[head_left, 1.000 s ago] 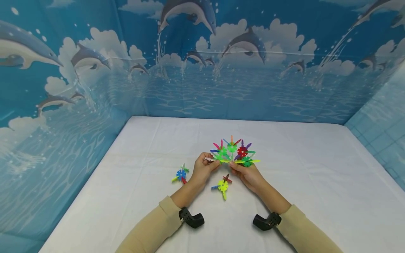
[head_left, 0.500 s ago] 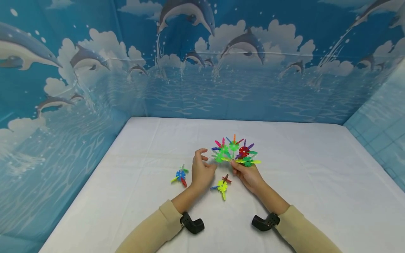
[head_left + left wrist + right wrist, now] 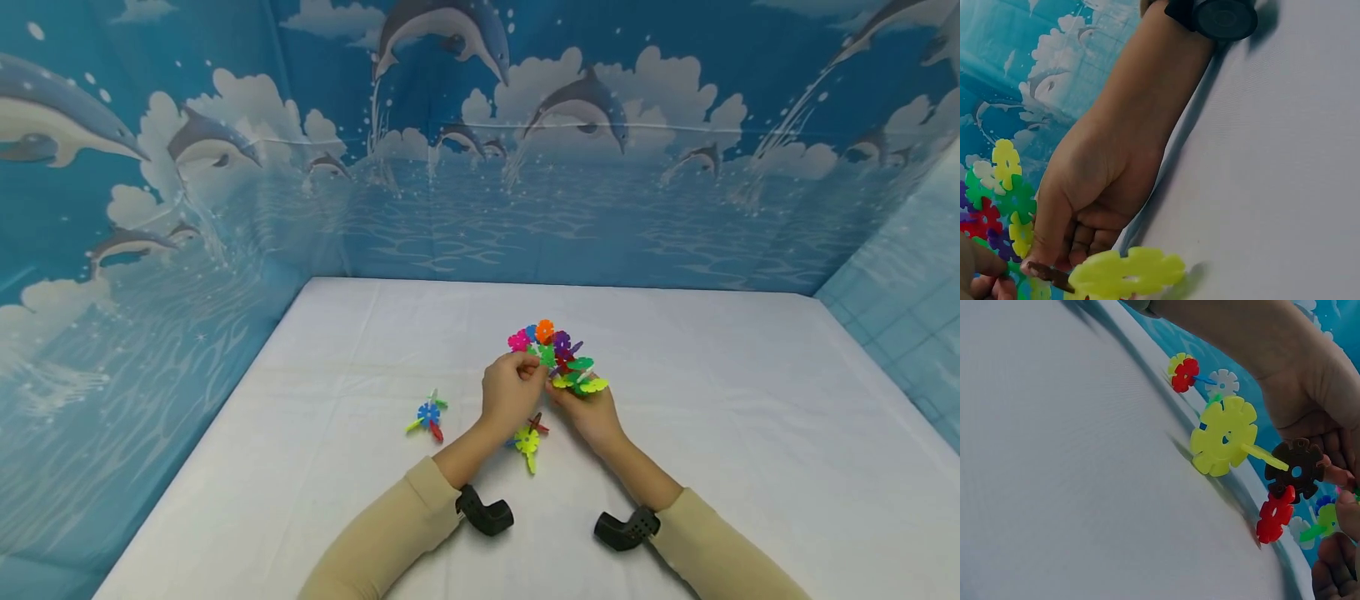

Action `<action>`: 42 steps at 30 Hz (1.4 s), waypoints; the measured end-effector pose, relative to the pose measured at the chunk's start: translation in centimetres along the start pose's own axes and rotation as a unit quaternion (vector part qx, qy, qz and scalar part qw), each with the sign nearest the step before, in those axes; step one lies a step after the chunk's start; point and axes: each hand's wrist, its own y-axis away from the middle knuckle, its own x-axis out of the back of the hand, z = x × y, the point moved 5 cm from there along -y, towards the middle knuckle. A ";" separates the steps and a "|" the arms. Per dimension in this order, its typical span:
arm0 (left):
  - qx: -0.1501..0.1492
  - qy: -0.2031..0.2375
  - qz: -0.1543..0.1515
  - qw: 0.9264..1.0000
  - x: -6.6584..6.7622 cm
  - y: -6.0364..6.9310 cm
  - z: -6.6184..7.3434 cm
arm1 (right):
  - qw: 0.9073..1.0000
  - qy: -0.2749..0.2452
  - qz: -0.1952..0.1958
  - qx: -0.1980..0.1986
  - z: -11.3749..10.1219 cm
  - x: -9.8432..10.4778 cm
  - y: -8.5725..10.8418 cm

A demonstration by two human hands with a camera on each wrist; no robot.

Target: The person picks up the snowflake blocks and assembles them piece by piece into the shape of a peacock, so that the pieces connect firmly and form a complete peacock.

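Note:
A fan-shaped build of interlocking plastic snowflake discs (image 3: 562,342), in green, pink, orange, purple, red and yellow, is held up over the table. My right hand (image 3: 592,412) grips its lower right part, thumb toward the middle. At the lower left of the build, my left hand (image 3: 512,390) pinches near a green disc; the exact contact is hidden behind the fingers. In the left wrist view my right hand (image 3: 1104,169) fills the middle, beside yellow and green discs (image 3: 1016,200). The right wrist view has my left hand (image 3: 1316,394) at upper right.
Under the hands lies a small cluster with a yellow disc (image 3: 527,440), plus brown, red and blue discs. Another cluster with a blue disc (image 3: 428,414) sits left of it. Both rest on the white table (image 3: 712,400), before a dolphin-printed backdrop (image 3: 480,208).
My left hand let go of the build's left side, then moved right and took hold nearer its middle. The build has turned, so its discs now show their faces. The loose clusters stayed put.

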 end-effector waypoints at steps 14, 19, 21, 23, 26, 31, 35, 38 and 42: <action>0.024 0.039 -0.007 0.999 2.5 -0.9 -2.3 | 0.984 0.143 -0.099 -0.022 -1.6 0.1 0.8; 0.029 0.029 -0.012 0.999 2.8 -1.1 -3.2 | 0.971 0.172 -0.152 -0.062 -2.6 -0.7 2.0; 0.029 0.019 -0.015 0.999 2.8 -1.2 -3.5 | 0.967 0.175 -0.167 -0.085 -2.7 -1.4 2.6; 0.032 0.014 -0.019 0.999 2.8 -1.3 -3.8 | 0.964 0.178 -0.172 -0.093 -2.6 -2.0 3.0; 0.035 0.010 -0.024 0.999 2.9 -1.3 -4.1 | 0.966 0.173 -0.170 -0.088 -2.6 -2.3 3.2; 0.049 0.022 -0.036 0.998 2.9 -1.3 -4.4 | 0.972 0.115 -0.179 -0.096 -2.3 -1.6 2.7; 0.063 0.053 -0.052 0.995 2.7 -1.3 -4.8 | 0.975 0.020 -0.167 -0.142 -1.8 -0.5 1.9; 0.070 0.072 -0.065 0.993 2.6 -1.2 -5.1 | 0.979 -0.055 -0.133 -0.142 -1.5 0.4 1.2; 0.073 0.080 -0.078 0.991 2.5 -1.2 -5.2 | 0.984 -0.123 -0.096 -0.081 -1.4 1.1 0.7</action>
